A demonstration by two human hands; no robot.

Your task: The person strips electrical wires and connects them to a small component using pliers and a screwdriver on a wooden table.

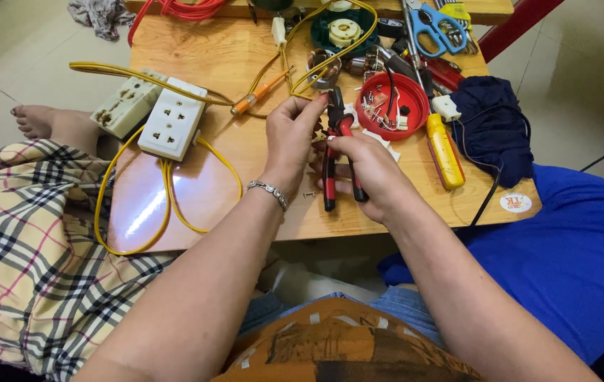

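My right hand grips red-and-black pliers by the handles, jaws pointing away from me over the low wooden table. My left hand, with a silver bracelet on the wrist, pinches a small part at the pliers' jaws; the part itself is hidden by my fingers. A yellow wire runs from near my left fingers toward the back of the table. Both hands hover just in front of a red round lid holding small screws and bits.
Two white socket blocks with yellow cable lie at the left. A yellow tester, an orange screwdriver, blue scissors and a dark blue cloth sit around. Someone's bare foot and a plaid cloth are left.
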